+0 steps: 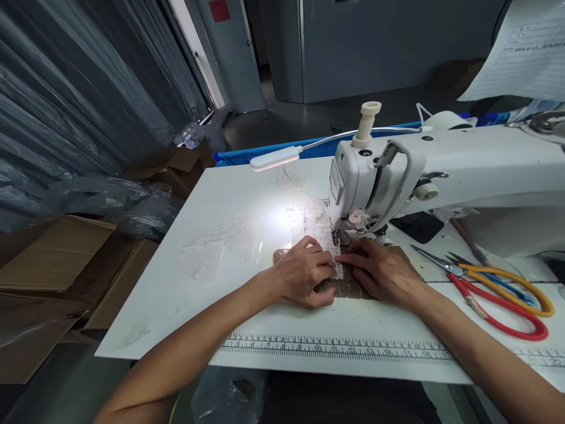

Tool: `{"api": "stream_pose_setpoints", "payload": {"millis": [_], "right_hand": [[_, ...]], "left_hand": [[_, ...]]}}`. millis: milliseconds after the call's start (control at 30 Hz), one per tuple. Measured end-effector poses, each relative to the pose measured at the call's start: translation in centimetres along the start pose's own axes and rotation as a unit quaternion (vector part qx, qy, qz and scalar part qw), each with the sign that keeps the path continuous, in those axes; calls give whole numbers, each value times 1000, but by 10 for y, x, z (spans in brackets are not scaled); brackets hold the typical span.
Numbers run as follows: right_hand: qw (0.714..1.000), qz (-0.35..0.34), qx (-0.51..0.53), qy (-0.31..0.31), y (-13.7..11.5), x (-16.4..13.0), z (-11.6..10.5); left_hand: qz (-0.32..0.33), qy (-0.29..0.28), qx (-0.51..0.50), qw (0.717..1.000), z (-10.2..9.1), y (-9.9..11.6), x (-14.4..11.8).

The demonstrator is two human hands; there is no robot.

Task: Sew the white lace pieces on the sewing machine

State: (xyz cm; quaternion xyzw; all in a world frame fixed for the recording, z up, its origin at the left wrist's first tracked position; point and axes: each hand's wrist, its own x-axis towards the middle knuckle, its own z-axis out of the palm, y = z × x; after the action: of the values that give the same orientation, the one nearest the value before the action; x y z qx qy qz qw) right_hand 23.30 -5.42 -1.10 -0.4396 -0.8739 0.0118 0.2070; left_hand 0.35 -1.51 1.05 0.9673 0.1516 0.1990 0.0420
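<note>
My left hand and my right hand lie flat on a brown fabric piece on the white sewing table. Between their fingertips runs a strip of white lace, which both hands press down. The lace leads up to the presser foot of the white sewing machine, just beyond my fingers. More lace trails away behind the needle under the lamp's glare.
A gooseneck lamp shines on the table. Scissors with red and yellow handles lie at the right. A printed ruler runs along the table's front edge. Cardboard boxes and plastic bags stand on the left.
</note>
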Motion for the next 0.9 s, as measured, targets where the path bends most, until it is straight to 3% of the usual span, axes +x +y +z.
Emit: {"api": "stream_pose_setpoints", "payload": {"millis": [633,900], "right_hand": [[986,25,-166,-11,-2,10,5],[992,26,-121,-27,-4,8,0]], "left_hand": [[-31,-20,22,999,-3,-6,-2],[-47,-14,20,999,0,-8,-3]]}}
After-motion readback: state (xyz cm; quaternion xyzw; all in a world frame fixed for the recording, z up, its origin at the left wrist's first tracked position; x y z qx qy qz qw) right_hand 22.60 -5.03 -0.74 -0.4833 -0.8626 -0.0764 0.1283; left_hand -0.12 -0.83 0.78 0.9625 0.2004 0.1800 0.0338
